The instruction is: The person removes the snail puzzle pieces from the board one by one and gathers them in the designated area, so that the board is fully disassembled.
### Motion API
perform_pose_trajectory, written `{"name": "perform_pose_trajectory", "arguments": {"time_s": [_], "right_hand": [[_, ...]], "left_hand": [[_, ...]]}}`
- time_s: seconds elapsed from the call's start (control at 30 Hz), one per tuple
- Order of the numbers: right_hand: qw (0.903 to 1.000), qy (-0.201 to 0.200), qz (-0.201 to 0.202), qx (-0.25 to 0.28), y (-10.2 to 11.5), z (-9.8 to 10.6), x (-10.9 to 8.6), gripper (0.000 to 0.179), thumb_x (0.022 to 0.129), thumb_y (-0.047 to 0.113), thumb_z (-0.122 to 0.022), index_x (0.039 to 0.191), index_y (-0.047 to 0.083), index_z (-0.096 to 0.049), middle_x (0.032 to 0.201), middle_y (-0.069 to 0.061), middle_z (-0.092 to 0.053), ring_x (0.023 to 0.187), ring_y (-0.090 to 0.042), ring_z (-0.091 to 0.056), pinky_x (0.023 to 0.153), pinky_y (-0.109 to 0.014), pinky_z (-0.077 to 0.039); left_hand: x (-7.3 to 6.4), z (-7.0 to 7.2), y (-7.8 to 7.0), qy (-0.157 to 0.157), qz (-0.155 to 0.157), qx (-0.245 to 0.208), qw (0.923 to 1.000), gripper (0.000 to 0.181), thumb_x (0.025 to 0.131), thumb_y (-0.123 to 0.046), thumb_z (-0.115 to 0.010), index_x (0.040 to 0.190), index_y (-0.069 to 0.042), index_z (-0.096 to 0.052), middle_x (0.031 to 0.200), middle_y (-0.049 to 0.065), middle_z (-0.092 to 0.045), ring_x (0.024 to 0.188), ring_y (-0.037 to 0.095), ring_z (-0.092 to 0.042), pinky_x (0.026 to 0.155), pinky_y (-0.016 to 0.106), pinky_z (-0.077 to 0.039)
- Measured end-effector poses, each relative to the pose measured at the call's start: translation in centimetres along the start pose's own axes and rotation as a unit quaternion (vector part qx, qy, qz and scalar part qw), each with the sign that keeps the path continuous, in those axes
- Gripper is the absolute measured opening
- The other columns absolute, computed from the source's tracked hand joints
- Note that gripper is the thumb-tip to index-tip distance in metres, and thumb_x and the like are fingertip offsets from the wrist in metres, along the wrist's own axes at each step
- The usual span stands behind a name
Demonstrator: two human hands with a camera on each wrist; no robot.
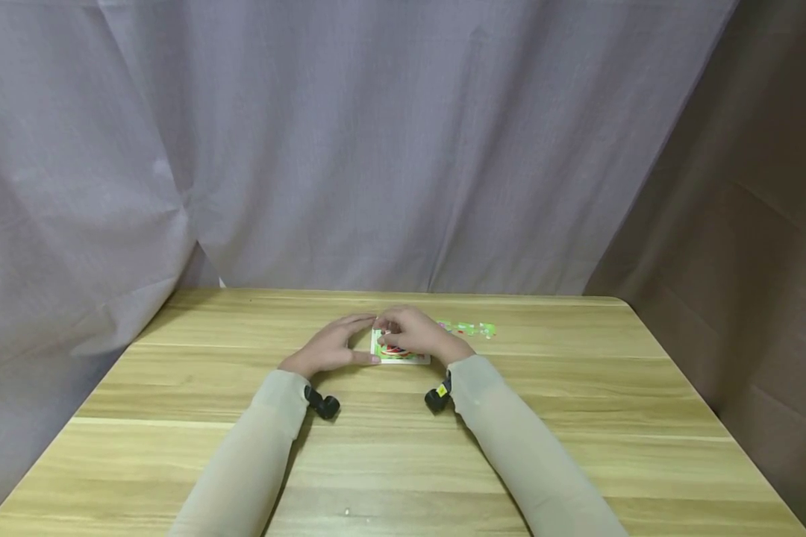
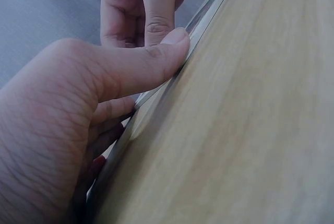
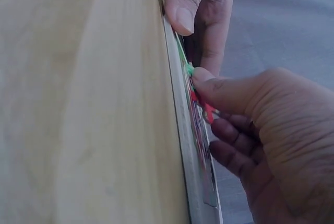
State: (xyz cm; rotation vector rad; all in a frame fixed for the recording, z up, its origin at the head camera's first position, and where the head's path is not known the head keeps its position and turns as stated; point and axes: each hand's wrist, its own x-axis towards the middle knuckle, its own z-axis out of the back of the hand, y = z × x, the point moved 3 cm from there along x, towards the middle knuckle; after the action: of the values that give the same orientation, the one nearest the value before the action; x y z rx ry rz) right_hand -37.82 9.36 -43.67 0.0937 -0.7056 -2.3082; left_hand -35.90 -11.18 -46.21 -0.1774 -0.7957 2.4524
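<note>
Flat, white-rimmed picture board: lies just below frame centre on the pale wood-grain worktop.
Left hand: fingers spread, thumb on the near rim, probably steadying.
Right hand: pinches a small red-and-green piece, fingertips only, seemingly for precision.
Loose green-patterned pieces: right of both hands.
Writing: none legible.

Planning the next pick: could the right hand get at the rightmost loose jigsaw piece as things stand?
Probably yes: the rightmost loose jigsaw piece lies on the tabletop beside the right hand, with nothing visible covering it. However, the hand seems to be pinching another piece, so it may need freeing first.
</note>
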Motion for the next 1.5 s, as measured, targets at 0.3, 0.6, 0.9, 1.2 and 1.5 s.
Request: {"name": "perform_pose_trajectory", "arguments": {"time_s": [0.3,0.6,0.9,1.2,1.5], "right_hand": [[0.9997,0.013,0.011,0.014,0.1,0.3,-0.1,0.021,0.106,0.012,-0.079,0.126,0.006,-0.075,0.119,-0.011,-0.081,0.104,-0.02,-0.077,0.094,-0.032,-0.067],[0.9993,0.02,0.02,0.027,0.2,0.3,-0.2,0.014,0.107,0.013,-0.078,0.118,0.004,-0.077,0.102,-0.007,-0.081,0.087,-0.008,-0.069,0.08,-0.022,-0.062],[0.9982,0.02,0.008,0.055,0.2,0.4,-0.4,0.013,0.11,0.014,-0.074,0.119,0.005,-0.077,0.099,-0.004,-0.08,0.085,-0.006,-0.068,0.079,-0.022,-0.06],[0.9982,0.012,0.013,0.057,-0.3,0.4,-0.5,0.02,0.111,0.015,-0.072,0.126,0.003,-0.077,0.105,-0.005,-0.083,0.091,-0.007,-0.072,0.087,-0.025,-0.064],[0.9977,-0.011,-0.007,0.067,-1.6,1.4,-1.7,0.023,0.111,0.021,-0.072,0.127,0.006,-0.078,0.109,-0.006,-0.081,0.096,-0.012,-0.071,0.091,-0.033,-0.064]], "left_hand": [[0.0,0.0,0.0,-0.003,-0.001,-0.006,1.0,0.098,0.095,-0.057,-0.081,0.173,-0.011,-0.044,0.182,0.015,-0.039,0.169,0.045,-0.036,0.138,0.074,-0.025],[0.1,-0.1,0.0,-0.001,0.002,0.0,1.0,0.097,0.096,-0.057,-0.08,0.173,-0.012,-0.044,0.183,0.014,-0.039,0.169,0.044,-0.035,0.138,0.073,-0.025],[-0.1,0.1,-0.2,-0.005,-0.004,0.004,1.0,0.096,0.096,-0.056,-0.08,0.173,-0.01,-0.044,0.181,0.016,-0.041,0.168,0.045,-0.038,0.138,0.073,-0.027],[-0.1,-0.3,-0.3,-0.004,0.001,-0.005,1.0,0.097,0.095,-0.056,-0.081,0.173,-0.01,-0.044,0.181,0.015,-0.041,0.168,0.045,-0.037,0.138,0.073,-0.027],[0.4,-0.6,-0.3,-0.007,0.0,-0.007,0.9999,0.097,0.094,-0.055,-0.082,0.172,-0.012,-0.045,0.181,0.014,-0.041,0.168,0.044,-0.038,0.137,0.074,-0.027]]}}
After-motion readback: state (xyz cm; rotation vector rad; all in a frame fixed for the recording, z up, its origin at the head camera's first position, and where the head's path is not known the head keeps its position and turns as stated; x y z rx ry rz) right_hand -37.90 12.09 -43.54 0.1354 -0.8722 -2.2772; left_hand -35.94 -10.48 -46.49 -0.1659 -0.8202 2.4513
